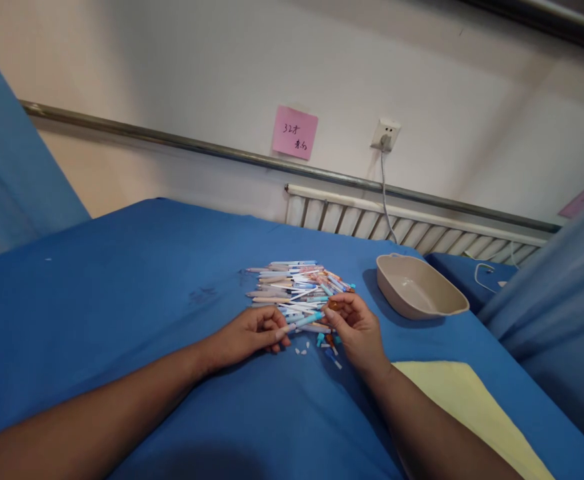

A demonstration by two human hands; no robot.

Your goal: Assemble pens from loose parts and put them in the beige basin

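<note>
My left hand (258,330) pinches one end of a pen (306,321) with a pale blue barrel and a teal end. At the pen's other end, my right hand (356,327) is closed, with a small amber-brown pen part (333,305) between thumb and fingers. Whether the right fingertips also touch the pen cannot be made out. Just beyond both hands lies a heap of pens and thin white sticks (292,285). Small white bits (301,349) lie in front of the pen, beside loose teal, amber and blue pen parts (329,343).
A beige plastic basin (417,287) stands right of the pens. A yellow sheet (465,400) lies under and beyond my right forearm. The blue cloth surface (122,287) reaches toward a wall with a radiator (332,213), a plugged-in socket (385,135) and a pink note (295,132). Blue curtains hang at both sides.
</note>
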